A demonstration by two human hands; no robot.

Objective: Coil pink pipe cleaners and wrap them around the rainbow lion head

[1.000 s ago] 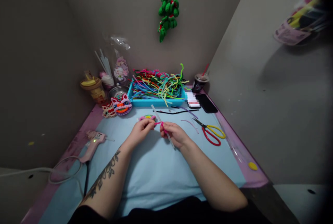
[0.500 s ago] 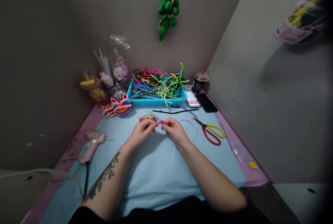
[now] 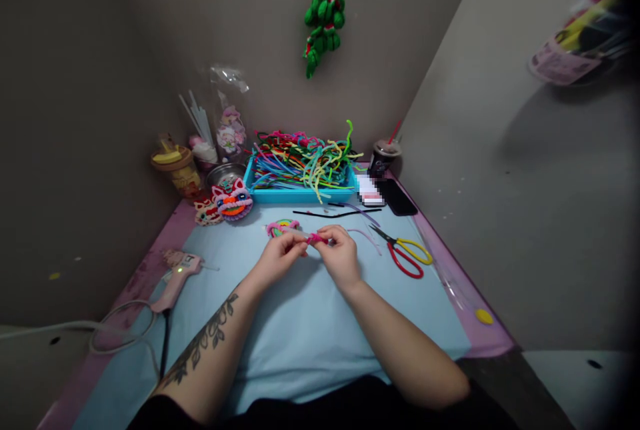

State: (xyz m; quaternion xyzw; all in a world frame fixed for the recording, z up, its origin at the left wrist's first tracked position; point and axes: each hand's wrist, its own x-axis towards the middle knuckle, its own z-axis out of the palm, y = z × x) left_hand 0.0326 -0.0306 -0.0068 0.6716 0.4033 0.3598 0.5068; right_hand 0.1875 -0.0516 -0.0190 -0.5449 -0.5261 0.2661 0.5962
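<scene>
**Winding pink pipe cleaner onto a clear stick, mid-step**

Glue gun at far left of desk, light on, untouched. Lion-head pieces behind it, clear of the work. Left hand closed in a pinch on one end of the clear stick, just in front of the rainbow coil. Pink pipe cleaner wrapped on the stick between both hands. Right hand closed, fingertips pinching the pipe cleaner at the wrap. Blue tray of pipe cleaners behind, well apart. Scissors to the right, near but not touched.

Judgement: wrapping under way, few turns showing. Next move calls for steady stick grip on the left, tension plus another tight turn on the right.
</scene>
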